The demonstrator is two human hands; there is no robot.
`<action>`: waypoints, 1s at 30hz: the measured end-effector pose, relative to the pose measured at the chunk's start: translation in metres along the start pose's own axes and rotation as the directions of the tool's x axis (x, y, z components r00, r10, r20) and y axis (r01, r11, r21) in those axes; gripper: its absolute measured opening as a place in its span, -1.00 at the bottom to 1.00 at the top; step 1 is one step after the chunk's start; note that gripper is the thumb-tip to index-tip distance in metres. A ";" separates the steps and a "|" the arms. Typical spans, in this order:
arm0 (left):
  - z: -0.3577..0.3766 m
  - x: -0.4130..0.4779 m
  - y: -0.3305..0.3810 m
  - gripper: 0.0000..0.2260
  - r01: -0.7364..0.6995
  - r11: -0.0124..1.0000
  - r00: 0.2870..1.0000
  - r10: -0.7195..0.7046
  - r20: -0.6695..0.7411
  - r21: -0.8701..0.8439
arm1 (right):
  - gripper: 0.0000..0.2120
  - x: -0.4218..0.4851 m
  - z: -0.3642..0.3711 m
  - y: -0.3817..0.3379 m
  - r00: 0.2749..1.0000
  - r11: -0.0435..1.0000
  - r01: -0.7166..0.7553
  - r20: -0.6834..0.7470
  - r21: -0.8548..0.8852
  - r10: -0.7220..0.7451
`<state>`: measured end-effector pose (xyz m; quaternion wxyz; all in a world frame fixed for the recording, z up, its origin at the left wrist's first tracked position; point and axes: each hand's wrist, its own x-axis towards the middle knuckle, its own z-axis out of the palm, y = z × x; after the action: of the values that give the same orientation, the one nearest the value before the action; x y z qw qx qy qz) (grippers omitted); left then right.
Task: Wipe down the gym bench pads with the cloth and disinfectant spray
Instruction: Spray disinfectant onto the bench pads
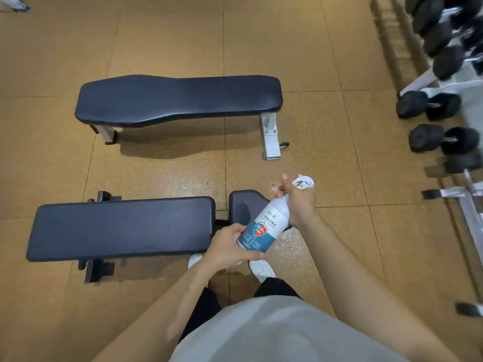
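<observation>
A white and blue disinfectant spray bottle [264, 228] is tilted between my hands, above the near bench's small seat pad [241, 205]. My left hand [231, 248] grips the bottle's base. My right hand [296, 202] grips its neck just below the white trigger head [303, 182]. The near bench's long dark back pad [122, 228] lies to the left. A second flat bench with a dark pad [177, 99] stands farther off. No cloth is in view.
A rack of black dumbbells [441, 134] on white rails runs along the right side. The floor [326, 152] is tan rubber tile, and open floor lies between the two benches. My white shoes [261, 269] stand beside the near bench.
</observation>
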<state>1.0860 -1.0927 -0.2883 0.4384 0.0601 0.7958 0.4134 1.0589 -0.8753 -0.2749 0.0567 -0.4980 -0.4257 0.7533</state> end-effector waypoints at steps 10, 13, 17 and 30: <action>-0.082 -0.026 -0.074 -0.27 -0.067 0.989 0.979 0.040 0.198 0.135 | -0.72 -0.064 0.059 0.072 0.983 0.998 0.057 -0.175 -0.028 -0.061; -0.097 -0.032 -0.091 -0.27 -0.062 0.987 0.971 0.026 0.236 0.146 | -0.79 -0.078 0.071 0.089 0.977 0.996 0.063 -0.198 -0.070 -0.076; -0.105 -0.041 -0.105 -0.30 -0.065 0.987 0.962 0.022 0.273 0.149 | -0.81 -0.088 0.073 0.105 0.969 0.996 0.038 -0.240 -0.076 -0.055; -0.072 -0.095 -0.120 -0.46 -0.055 0.990 0.933 0.005 0.361 0.129 | -0.70 -0.141 0.018 0.149 0.986 0.995 0.077 -0.140 -0.068 -0.086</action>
<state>1.1224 -1.2582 -0.2924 0.5650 0.1769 0.7277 0.3463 1.1652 -1.0512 -0.2771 0.1020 -0.5342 -0.4640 0.6992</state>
